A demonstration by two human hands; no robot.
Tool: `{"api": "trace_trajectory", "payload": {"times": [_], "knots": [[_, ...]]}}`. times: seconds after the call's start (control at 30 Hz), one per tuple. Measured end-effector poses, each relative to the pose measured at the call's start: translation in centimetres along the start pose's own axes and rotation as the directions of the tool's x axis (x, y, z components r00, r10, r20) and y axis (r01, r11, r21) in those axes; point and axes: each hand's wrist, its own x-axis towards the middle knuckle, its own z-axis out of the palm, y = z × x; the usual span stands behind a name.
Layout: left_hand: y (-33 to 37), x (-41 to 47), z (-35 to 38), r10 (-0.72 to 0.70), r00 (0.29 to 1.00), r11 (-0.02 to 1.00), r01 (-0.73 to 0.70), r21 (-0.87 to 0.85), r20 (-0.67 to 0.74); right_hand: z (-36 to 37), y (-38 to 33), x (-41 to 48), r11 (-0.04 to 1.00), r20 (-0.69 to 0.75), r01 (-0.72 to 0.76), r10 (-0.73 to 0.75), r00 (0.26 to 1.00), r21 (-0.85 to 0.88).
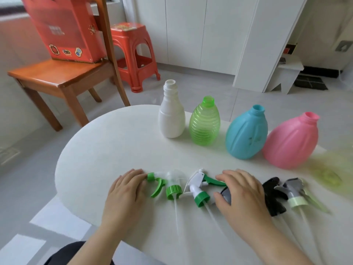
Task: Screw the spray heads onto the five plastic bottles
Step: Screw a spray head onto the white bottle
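Fingers of the left hand (125,190) lie flat and together, tips touching the clear-and-green spray head (168,185). The right hand (241,194) curls over a grey spray head (225,195). At twelve o'clock across the white table (114,150) stand four uncapped bottles (204,123); a fifth, at three o'clock, is blurred.

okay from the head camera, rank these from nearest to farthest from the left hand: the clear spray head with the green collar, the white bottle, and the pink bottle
1. Clear spray head with green collar: lying right at the left hand's fingertips.
2. White bottle: upright, farther back on the table.
3. Pink bottle: far across on the right side.
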Motion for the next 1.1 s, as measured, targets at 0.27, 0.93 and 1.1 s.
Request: {"api": "trace_trajectory", "payload": {"times": [0.27,0.93,1.1], "knots": [[0.2,-1.6,-1.1,0.015,1.000,0.999,-0.016,-0.034,-0.008,-1.4,-6.0,0.6,0.996,0.162,-0.070,0.062,0.985,0.047],[-0.1,-1.3,-2.4,-0.252,0.968,0.816,0.224,-0.533,0.021,3.1,-8.7,4.8,0.886,0.240,-0.085,0.215,0.947,-0.456],[0.6,1.1,-3.0,-0.242,0.970,0.801,0.185,-0.569,-0.025,3.6,-8.3,4.6,0.902,0.202,-0.108,0.208,0.957,-0.418]]}}
